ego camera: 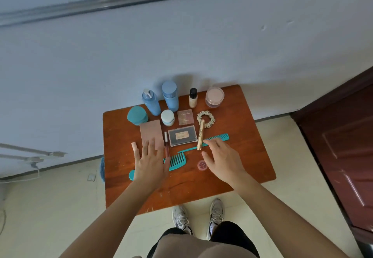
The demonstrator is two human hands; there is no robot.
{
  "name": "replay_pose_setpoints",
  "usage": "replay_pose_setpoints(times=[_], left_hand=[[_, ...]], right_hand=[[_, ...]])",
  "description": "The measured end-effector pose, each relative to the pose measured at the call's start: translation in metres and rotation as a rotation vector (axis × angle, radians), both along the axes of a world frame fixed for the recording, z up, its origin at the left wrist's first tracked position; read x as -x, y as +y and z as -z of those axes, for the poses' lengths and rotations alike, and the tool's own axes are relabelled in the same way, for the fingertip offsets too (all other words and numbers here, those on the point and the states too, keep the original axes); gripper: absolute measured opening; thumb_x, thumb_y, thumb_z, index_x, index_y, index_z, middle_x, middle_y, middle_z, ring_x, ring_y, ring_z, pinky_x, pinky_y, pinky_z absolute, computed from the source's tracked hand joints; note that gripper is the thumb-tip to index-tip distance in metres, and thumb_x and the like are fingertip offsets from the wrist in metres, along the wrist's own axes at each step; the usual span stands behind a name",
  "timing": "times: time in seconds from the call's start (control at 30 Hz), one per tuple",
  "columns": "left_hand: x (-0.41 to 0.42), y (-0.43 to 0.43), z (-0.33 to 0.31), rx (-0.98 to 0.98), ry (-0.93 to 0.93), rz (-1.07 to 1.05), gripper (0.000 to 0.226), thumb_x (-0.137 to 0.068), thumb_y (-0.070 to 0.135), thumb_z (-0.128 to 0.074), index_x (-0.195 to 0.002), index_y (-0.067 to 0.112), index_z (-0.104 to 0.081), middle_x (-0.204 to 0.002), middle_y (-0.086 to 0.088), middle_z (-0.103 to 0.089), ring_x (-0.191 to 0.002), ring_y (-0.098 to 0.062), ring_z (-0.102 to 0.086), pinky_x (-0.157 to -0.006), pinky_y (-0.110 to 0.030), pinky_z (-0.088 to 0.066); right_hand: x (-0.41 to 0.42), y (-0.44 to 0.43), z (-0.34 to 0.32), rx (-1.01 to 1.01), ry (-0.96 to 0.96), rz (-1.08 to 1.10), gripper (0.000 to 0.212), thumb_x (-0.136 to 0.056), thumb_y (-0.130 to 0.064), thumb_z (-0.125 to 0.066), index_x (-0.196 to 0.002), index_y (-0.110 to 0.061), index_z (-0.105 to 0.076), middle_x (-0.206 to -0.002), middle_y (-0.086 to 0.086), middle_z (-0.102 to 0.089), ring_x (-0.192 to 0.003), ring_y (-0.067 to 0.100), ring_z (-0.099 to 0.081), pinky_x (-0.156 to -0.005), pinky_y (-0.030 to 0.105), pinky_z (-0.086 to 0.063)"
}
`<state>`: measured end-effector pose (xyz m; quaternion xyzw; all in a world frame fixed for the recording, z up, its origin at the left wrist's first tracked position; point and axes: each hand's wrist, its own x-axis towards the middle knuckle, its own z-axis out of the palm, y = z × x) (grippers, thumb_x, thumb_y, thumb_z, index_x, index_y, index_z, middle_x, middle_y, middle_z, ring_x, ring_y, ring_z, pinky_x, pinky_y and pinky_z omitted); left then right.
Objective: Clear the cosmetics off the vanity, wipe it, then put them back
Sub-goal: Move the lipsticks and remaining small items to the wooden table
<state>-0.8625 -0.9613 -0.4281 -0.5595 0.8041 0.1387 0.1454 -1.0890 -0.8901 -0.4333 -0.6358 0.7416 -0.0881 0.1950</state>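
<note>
Cosmetics cover the back half of a small brown wooden vanity [238, 148]. At the rear stand a blue pump bottle [151, 103], a blue capped bottle [170, 96], a small foundation bottle [193, 98] and a pink jar [214, 97]. In front lie a teal jar [137, 115], a white jar [167, 117], a pink palette [151, 132], a black case [182, 136], a gold tube [200, 135] and two teal combs [217, 138] [177, 160]. My left hand [150, 161] hovers open over the palette and wide comb. My right hand [221, 157] hovers open beside the gold tube, holding nothing.
A scrunchie [206, 118] lies behind the gold tube, and a small pink pot [202, 164] sits under my right hand. A blue cloth [102, 168] hangs at the vanity's left edge. A dark red door [347, 152] stands to the right, the wall behind.
</note>
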Motion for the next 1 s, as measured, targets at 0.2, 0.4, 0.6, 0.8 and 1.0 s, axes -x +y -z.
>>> replay_pose_setpoints(times=[0.2,0.4,0.6,0.8,1.0], left_hand=[[0.064,-0.051,-0.086,0.261,0.096,0.151,0.065,-0.098,0.056,-0.019,-0.153,0.029,0.001,-0.163,-0.005,0.010,-0.149,-0.029,0.008,-0.119,-0.052,-0.002],[0.149,-0.057,-0.147,0.459,0.411,0.458,0.061,-0.100,0.051,-0.025,-0.152,0.019,-0.024,-0.161,-0.013,-0.013,-0.148,-0.033,-0.012,-0.117,-0.056,-0.018],[0.254,0.025,-0.156,0.403,0.553,0.862,0.062,-0.101,0.049,-0.023,-0.153,0.015,-0.022,-0.161,-0.016,-0.010,-0.148,-0.035,-0.012,-0.115,-0.059,-0.022],[0.330,0.183,-0.188,0.314,0.746,1.278,0.064,-0.097,0.048,-0.031,-0.150,0.012,-0.029,-0.159,-0.020,-0.014,-0.145,-0.038,-0.017,-0.112,-0.060,-0.025],[0.367,0.363,-0.227,0.314,0.894,1.600,0.063,-0.098,0.048,-0.033,-0.150,0.014,-0.030,-0.159,-0.018,-0.015,-0.146,-0.035,-0.017,-0.111,-0.059,-0.027]], right_hand=[[0.065,-0.015,-0.073,0.248,0.108,0.255,0.056,-0.099,-0.054,-0.037,-0.149,-0.029,-0.032,-0.160,0.001,-0.025,-0.145,0.020,-0.030,-0.110,0.036,-0.037],[0.126,0.063,-0.132,0.490,0.277,0.539,0.068,-0.099,-0.054,-0.039,-0.156,-0.023,-0.019,-0.164,0.011,-0.003,-0.151,0.032,-0.006,-0.119,0.049,-0.020],[0.124,0.217,-0.152,0.451,0.462,0.946,0.069,-0.099,-0.054,-0.042,-0.156,-0.021,-0.020,-0.164,0.013,-0.002,-0.151,0.033,-0.001,-0.120,0.052,-0.016],[0.093,0.381,-0.178,0.408,0.617,1.275,0.072,-0.097,-0.062,-0.038,-0.156,-0.022,-0.023,-0.164,0.013,-0.005,-0.151,0.035,-0.001,-0.119,0.055,-0.014],[0.058,0.544,-0.205,0.438,0.726,1.566,0.075,-0.095,-0.065,-0.033,-0.156,-0.022,-0.021,-0.164,0.014,-0.005,-0.151,0.034,0.000,-0.120,0.055,-0.011]])
